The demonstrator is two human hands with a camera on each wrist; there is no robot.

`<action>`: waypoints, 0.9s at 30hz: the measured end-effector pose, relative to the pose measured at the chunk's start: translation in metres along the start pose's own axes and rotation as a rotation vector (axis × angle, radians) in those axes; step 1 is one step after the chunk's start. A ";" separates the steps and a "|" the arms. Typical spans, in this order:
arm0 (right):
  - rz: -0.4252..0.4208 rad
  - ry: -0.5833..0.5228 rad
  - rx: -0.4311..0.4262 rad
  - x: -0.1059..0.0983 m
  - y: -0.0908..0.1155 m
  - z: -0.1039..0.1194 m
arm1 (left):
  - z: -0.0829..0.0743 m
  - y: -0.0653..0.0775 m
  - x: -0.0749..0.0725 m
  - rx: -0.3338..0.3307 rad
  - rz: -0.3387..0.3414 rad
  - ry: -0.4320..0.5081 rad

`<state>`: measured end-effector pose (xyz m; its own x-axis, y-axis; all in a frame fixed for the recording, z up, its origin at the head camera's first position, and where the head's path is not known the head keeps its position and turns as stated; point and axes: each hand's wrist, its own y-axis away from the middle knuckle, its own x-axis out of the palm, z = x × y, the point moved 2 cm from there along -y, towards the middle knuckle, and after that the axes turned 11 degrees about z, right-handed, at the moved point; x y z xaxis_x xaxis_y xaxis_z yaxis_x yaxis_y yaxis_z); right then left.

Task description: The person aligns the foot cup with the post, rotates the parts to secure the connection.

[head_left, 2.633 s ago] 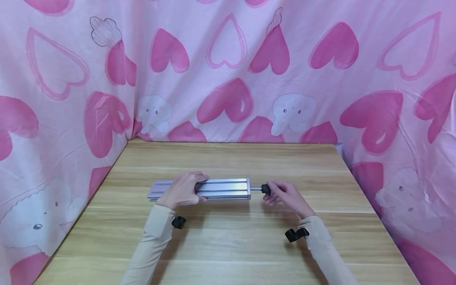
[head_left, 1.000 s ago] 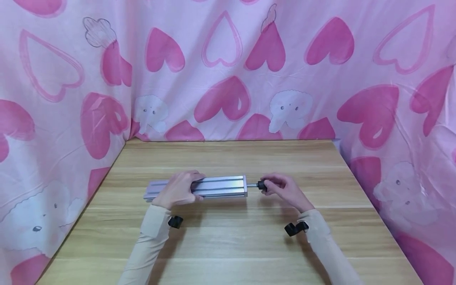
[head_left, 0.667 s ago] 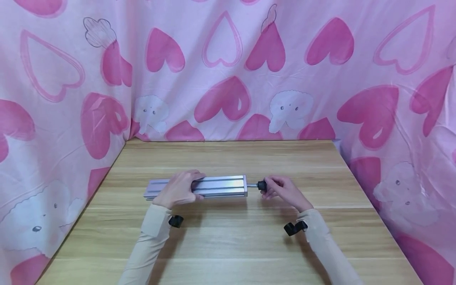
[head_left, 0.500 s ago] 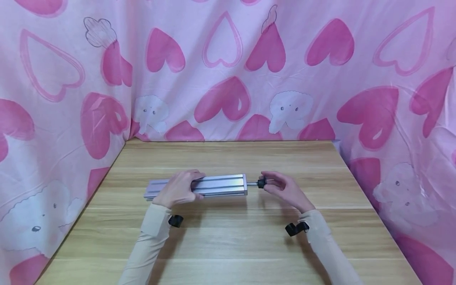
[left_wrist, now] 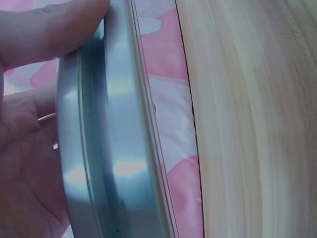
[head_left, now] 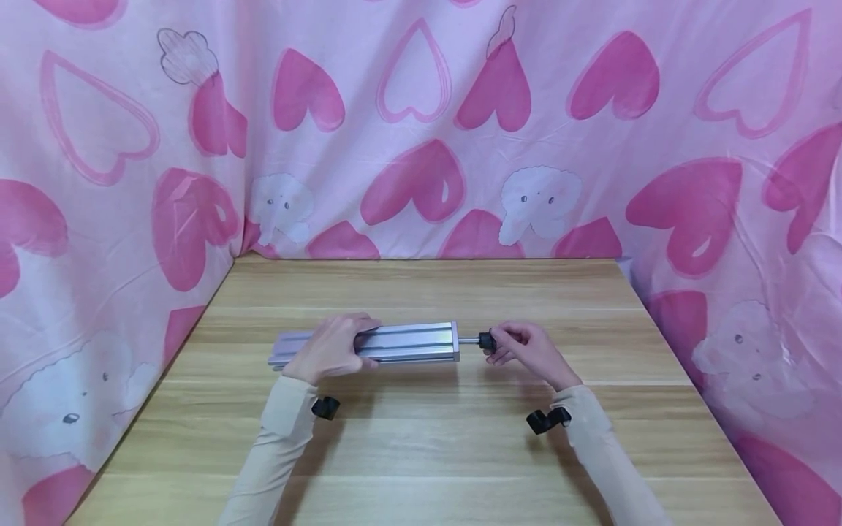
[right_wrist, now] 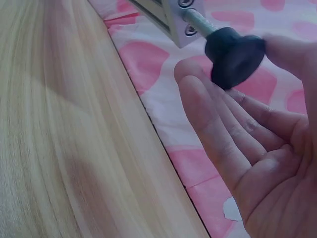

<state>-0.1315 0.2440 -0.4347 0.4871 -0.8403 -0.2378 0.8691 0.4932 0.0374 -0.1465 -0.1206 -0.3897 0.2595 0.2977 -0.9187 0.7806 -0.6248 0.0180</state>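
Observation:
My left hand (head_left: 332, 347) grips a silver aluminium profile (head_left: 411, 343) with grooves, holding it sideways above the table. In the left wrist view the thumb lies on the grooved face of the profile (left_wrist: 126, 148). From the right end plate sticks a threaded rod (head_left: 468, 340) with a black levelling foot (head_left: 487, 342) on it. My right hand (head_left: 529, 351) has its fingertips at this foot. In the right wrist view one digit touches the rim of the foot (right_wrist: 235, 57), while other fingers (right_wrist: 213, 121) stretch out below it. Screws show in the end plate (right_wrist: 181, 22).
A wood-grain table (head_left: 421, 446) lies under both hands. Pink heart-patterned cloth (head_left: 421, 146) hangs at the back and both sides. Black wrist mounts (head_left: 549, 420) stick out from the sleeves.
The right fingers have shifted round the levelling foot, spreading half a second ago and closing in again now. The profile and left hand stay nearly in place.

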 end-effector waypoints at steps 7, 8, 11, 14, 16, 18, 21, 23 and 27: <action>0.025 0.017 -0.022 -0.001 0.000 -0.001 | 0.000 -0.001 0.002 0.012 -0.006 -0.009; 0.025 0.033 -0.037 -0.001 0.001 0.000 | 0.000 -0.001 0.002 0.012 -0.007 -0.008; 0.038 0.031 -0.107 -0.003 0.005 0.001 | -0.001 -0.002 0.002 0.012 -0.005 -0.014; 0.064 -0.007 -0.168 -0.005 0.008 0.002 | -0.002 -0.002 0.001 0.010 -0.004 -0.015; 0.081 -0.034 -0.188 -0.005 0.008 0.002 | -0.002 -0.002 0.001 0.008 -0.005 -0.017; 0.074 -0.029 -0.166 -0.006 0.008 0.001 | -0.003 -0.001 0.001 0.009 -0.009 -0.019; 0.051 -0.016 -0.111 -0.005 0.006 -0.001 | -0.003 -0.001 0.002 0.024 -0.020 -0.038; 0.049 -0.024 -0.070 -0.004 0.004 -0.003 | -0.004 -0.002 0.002 0.032 -0.026 -0.045; 0.063 -0.065 -0.025 -0.001 0.000 -0.005 | -0.005 -0.003 0.002 0.030 -0.023 -0.037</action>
<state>-0.1321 0.2461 -0.4393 0.5458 -0.8201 -0.1719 0.8347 0.5500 0.0261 -0.1453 -0.1148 -0.3896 0.2197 0.2859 -0.9327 0.7688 -0.6393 -0.0149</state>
